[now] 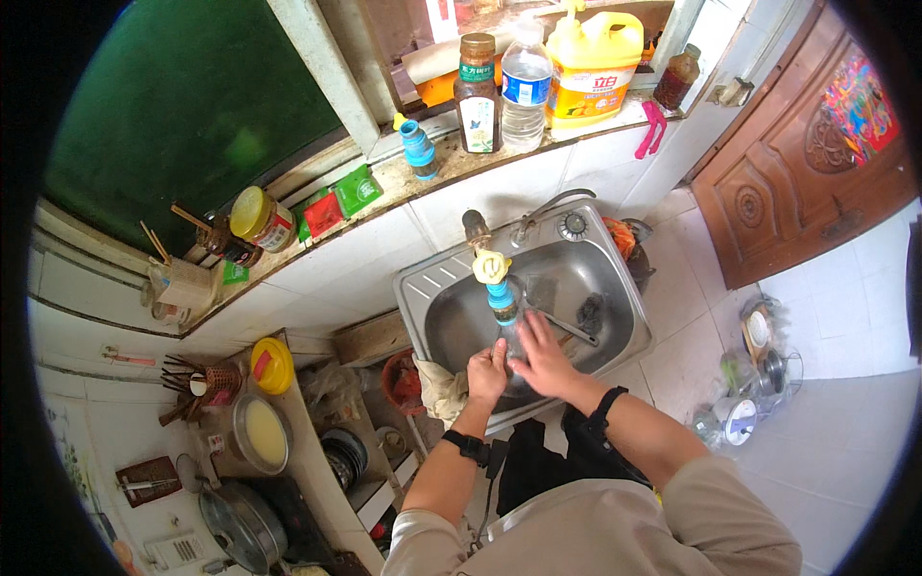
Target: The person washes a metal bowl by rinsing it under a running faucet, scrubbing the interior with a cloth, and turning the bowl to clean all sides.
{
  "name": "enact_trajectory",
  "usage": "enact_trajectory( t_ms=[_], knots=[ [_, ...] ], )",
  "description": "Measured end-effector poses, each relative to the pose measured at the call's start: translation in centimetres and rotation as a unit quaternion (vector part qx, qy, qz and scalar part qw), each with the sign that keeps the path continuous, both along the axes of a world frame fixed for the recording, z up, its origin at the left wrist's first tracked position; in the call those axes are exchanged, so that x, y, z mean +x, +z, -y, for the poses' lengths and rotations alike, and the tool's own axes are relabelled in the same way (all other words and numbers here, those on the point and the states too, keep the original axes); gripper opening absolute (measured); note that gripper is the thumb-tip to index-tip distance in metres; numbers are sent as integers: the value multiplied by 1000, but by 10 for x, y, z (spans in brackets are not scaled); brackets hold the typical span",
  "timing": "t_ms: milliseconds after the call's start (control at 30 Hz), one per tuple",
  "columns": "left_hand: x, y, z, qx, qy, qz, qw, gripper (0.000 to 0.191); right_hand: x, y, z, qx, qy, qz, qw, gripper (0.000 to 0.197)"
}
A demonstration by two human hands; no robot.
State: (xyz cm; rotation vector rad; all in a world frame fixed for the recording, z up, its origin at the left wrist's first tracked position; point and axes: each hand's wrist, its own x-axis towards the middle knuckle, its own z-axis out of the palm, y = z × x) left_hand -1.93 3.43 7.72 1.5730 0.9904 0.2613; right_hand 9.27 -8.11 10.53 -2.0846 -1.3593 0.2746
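My left hand is over the near side of the stainless-steel sink, its fingers curled and thumb raised. It seems to grip a shiny grey item, partly hidden by my hands and too blurred to name. My right hand lies against the item's right side, with its fingers apart. Just above both hands is the blue nozzle of a tap with a yellow handle. A grey-handled tool and a dark scouring pad lie in the basin.
A cloth hangs over the sink's left corner. Behind, the ledge carries a yellow detergent jug, a clear plastic bottle and a brown-filled bottle. Left are a bowl of yellow liquid and a lidded pan. A wooden door stands right.
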Motion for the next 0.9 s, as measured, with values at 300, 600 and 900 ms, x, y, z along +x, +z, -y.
enact_trajectory(
  t_ms=[300,600,900],
  knots=[
    [-6,11,-1,108,-6,-15,994,53,10,-3,-3,-7,-45,-83,995,66],
    [-6,8,-7,99,3,14,995,52,48,-16,-8,16,-6,-118,993,56],
    [-7,-2,-18,79,-50,35,995,48,93,2,-25,-59,154,-175,971,22]
  ],
)
